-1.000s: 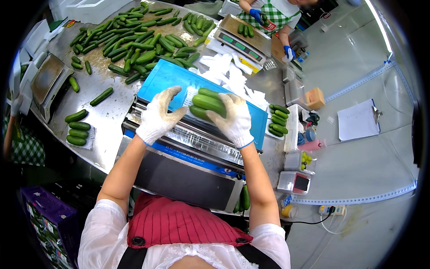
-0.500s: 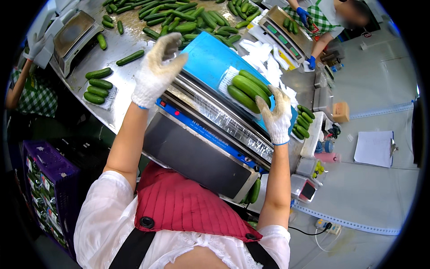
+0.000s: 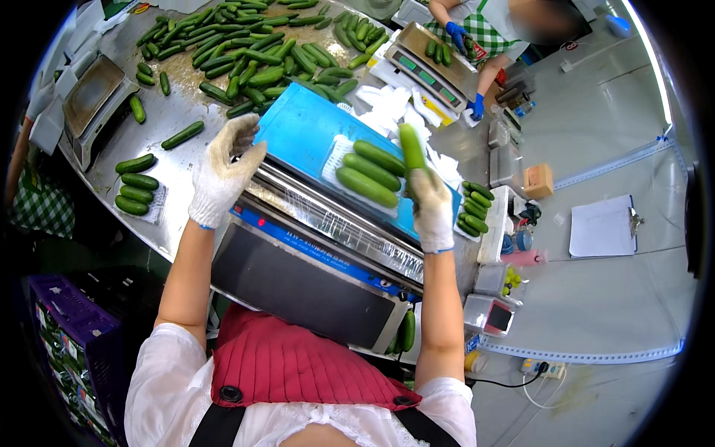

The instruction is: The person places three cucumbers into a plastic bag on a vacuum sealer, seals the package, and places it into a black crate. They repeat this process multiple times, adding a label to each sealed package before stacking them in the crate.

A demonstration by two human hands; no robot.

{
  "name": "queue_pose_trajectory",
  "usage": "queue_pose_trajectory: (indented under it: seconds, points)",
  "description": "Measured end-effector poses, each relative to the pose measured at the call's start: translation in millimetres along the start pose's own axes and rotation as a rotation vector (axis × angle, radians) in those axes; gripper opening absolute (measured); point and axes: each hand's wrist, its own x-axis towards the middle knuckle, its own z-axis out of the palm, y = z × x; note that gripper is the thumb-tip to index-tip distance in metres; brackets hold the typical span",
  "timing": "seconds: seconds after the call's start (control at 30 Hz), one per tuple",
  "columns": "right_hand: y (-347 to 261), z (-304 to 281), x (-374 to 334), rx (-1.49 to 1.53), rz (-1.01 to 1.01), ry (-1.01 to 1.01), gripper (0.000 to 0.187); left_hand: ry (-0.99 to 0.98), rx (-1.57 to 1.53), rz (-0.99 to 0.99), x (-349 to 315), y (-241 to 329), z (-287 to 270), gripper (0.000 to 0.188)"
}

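Observation:
My right hand (image 3: pixel 430 207), in a white knit glove, grips one end of a cucumber (image 3: pixel 411 147) that points up and away from it. Left of that hand, three cucumbers (image 3: pixel 368 185) lie side by side on a white textured tray or pad (image 3: pixel 333 165). The pad rests on a blue board (image 3: pixel 298 123) behind a film wrapping machine (image 3: pixel 305 253). My left hand (image 3: pixel 223 171), gloved too, is held up at the board's left end. Its fingers are curved and apart, with nothing seen between them.
A pile of cucumbers (image 3: pixel 253 56) covers the far table. More cucumbers lie in groups at left (image 3: pixel 138 186) and right (image 3: pixel 474 208). Scales stand at far left (image 3: pixel 97 93) and far right (image 3: pixel 432 67), where a co-worker with blue gloves (image 3: pixel 477 104) works. A purple crate (image 3: pixel 82 320) stands lower left.
My right hand has lifted a cucumber off the group on the pad and tilted it upright. The whole scene has shifted left in view. My left hand stays raised by the board.

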Motion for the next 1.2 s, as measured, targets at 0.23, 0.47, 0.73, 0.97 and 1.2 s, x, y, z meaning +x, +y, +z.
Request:
queue_pose_trajectory:
  seconds: [0.23, 0.47, 0.73, 0.97, 1.2]
  points:
    - [-13, -32, 20, -0.086, -0.141, 0.099, 0.041, -0.116, 0.049, -0.070, -4, 12, 17, 0.039]
    - [23, -35, 58, -0.684, -0.047, -0.088, 0.053, -0.226, -0.021, -0.039, -9, 13, 40, 0.036]
    - [13, -26, 44, -0.344, -0.110, 0.006, 0.039, -0.262, 0.026, -0.023, -11, 14, 45, 0.037]
    - [10, -28, 9, 0.433, 0.045, -0.298, 0.053, -0.414, -0.478, -0.058, -8, 28, 99, 0.069]
    - [10, -22, -5, 0.175, 0.170, -0.281, 0.057, -0.566, -0.731, -0.196, -20, 62, 109, 0.043]
